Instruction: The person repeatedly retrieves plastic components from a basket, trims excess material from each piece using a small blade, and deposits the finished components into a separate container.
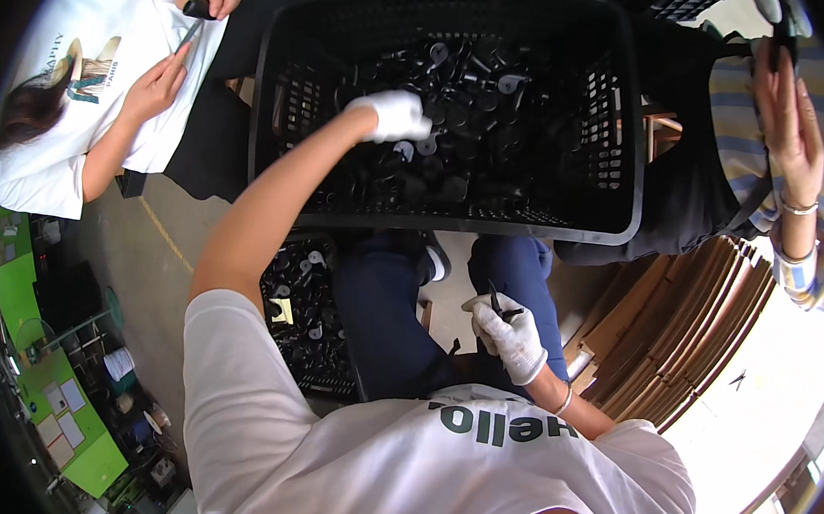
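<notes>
My left hand, in a white glove, reaches into a large black plastic crate filled with several small black plastic parts. Its fingers curl down onto the pile; whether they grip a part is hidden. My right hand, also in a white glove, rests near my right knee and holds a small black cutter with its blades pointing up. My legs in dark blue trousers sit below the crate.
A second black crate of the same parts stands on the floor by my left leg. A person in a white shirt sits at the upper left holding a tool. Another person's hands work at the right. Stacked cardboard lies at the lower right.
</notes>
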Action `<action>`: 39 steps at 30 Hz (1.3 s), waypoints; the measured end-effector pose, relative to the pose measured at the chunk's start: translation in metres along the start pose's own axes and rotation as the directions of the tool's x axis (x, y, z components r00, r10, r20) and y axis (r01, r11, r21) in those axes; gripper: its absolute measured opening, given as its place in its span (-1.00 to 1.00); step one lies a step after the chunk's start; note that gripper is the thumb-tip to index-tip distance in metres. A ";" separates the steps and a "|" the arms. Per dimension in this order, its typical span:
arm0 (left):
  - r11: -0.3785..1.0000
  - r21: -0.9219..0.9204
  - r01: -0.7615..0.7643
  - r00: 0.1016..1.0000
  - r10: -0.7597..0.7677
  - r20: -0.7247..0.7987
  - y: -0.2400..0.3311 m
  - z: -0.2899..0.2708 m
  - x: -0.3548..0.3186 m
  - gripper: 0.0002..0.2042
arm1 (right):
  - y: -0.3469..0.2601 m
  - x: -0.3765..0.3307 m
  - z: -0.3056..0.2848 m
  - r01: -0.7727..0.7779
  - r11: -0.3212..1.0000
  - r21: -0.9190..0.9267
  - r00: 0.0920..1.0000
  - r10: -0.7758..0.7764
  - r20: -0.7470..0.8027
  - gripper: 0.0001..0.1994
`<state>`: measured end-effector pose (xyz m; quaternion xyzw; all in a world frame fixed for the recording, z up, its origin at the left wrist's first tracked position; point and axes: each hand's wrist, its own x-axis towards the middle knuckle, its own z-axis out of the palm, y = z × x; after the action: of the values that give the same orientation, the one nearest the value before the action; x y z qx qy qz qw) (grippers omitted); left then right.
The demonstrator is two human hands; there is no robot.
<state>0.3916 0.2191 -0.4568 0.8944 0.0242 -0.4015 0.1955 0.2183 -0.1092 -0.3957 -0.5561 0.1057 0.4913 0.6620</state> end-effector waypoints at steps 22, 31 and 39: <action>0.349 -0.808 -0.475 0.878 0.133 -0.459 0.052 0.048 -0.094 -0.73 | -0.002 -0.026 0.008 0.235 0.972 -0.022 0.972 -0.234 0.016 -0.75; 0.282 -0.585 -0.760 0.573 -0.132 -0.809 0.175 0.100 -0.233 -0.65 | -0.051 -0.072 0.037 0.480 0.877 0.021 0.877 -0.479 -0.046 -0.74; -0.160 -0.635 -0.756 0.654 -0.154 -0.740 0.217 0.136 -0.298 -0.51 | -0.046 -0.105 0.046 0.681 0.726 0.091 0.732 -0.672 -0.113 -0.65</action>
<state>0.1371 0.0023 -0.2496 0.4998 0.1237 0.1280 0.8476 0.1829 -0.1213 -0.2783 -0.5305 -0.0497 0.1881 0.8250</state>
